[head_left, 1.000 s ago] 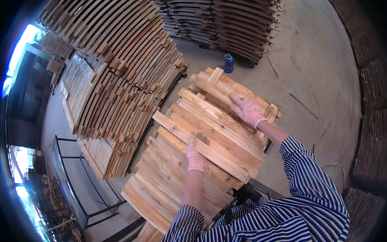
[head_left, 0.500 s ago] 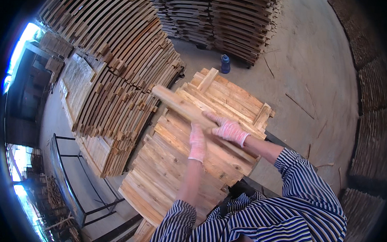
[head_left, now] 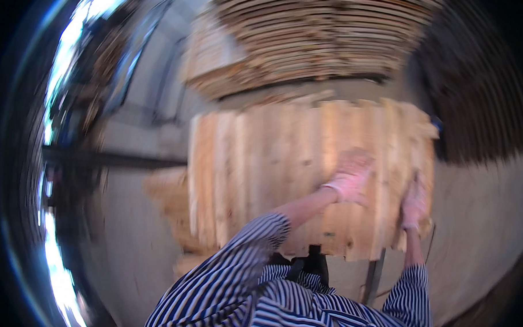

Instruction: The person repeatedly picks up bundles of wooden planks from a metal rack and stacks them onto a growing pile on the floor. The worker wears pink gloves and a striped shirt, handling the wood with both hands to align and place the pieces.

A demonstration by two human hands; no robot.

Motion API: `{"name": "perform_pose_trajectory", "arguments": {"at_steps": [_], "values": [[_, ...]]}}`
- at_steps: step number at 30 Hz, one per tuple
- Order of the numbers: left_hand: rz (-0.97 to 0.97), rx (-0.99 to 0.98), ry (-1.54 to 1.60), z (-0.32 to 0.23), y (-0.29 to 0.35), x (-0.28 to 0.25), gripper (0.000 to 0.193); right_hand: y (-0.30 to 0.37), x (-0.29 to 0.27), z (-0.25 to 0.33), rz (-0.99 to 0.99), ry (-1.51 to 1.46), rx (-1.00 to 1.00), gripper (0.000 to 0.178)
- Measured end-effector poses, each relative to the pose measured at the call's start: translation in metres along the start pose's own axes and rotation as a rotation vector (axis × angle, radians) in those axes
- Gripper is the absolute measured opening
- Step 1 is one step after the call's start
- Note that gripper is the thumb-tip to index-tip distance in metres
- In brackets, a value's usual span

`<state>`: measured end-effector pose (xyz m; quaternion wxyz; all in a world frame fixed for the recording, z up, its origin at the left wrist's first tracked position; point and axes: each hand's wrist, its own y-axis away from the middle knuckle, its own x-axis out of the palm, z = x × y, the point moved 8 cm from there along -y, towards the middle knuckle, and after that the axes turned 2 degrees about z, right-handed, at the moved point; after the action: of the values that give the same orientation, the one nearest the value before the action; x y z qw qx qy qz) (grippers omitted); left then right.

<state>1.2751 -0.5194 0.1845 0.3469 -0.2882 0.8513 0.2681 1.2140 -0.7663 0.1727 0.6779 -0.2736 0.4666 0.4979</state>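
Wooden planks (head_left: 272, 181) lie side by side in front of me, forming a broad pale surface of boards. My left hand (head_left: 353, 179), in a pink and white glove, rests on the planks right of the middle. Its fingers are spread and hold nothing. Farther right, my right hand (head_left: 414, 206), gloved alike, lies along the planks near the right edge with its fingers stretched forward. Motion blurs the picture, so how firmly each hand touches the wood cannot be told.
A tall stack of planks (head_left: 335, 45) stands beyond the boards. A darker stack (head_left: 477, 96) rises at the far right. More wood (head_left: 171, 195) sits low on the left, by a dark metal bar (head_left: 117, 158). A metal leg (head_left: 374, 277) shows under the near edge.
The view has turned, bringing the plank stack straight ahead. The plank my hands held raised is no longer up; my hands have parted and lie on the boards, the right one farther right.
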Motion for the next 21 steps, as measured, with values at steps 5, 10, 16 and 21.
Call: {"name": "perform_pose_trajectory", "arguments": {"at_steps": [5, 10, 16, 21], "values": [[-0.28, 0.023, 0.056, 0.008, 0.015, 0.006, 0.112, 0.008, 0.001, 0.009, 0.038, -0.165, -0.101, 0.059], [-0.457, 0.012, 0.858, 0.011, 0.133, 0.009, 0.099, 0.003, 0.001, -0.006, 0.063, -0.098, -0.093, 0.061], [-0.523, -0.211, 1.676, 0.054, 0.445, 0.126, 0.061, 0.006, 0.024, 0.078, -0.113, 0.49, -0.299, 0.069], [-1.169, -1.216, 1.448, 0.095, 0.722, 0.401, 0.068, 0.264, 0.111, 0.348, 0.363, -0.127, -0.861, 0.064]]}}
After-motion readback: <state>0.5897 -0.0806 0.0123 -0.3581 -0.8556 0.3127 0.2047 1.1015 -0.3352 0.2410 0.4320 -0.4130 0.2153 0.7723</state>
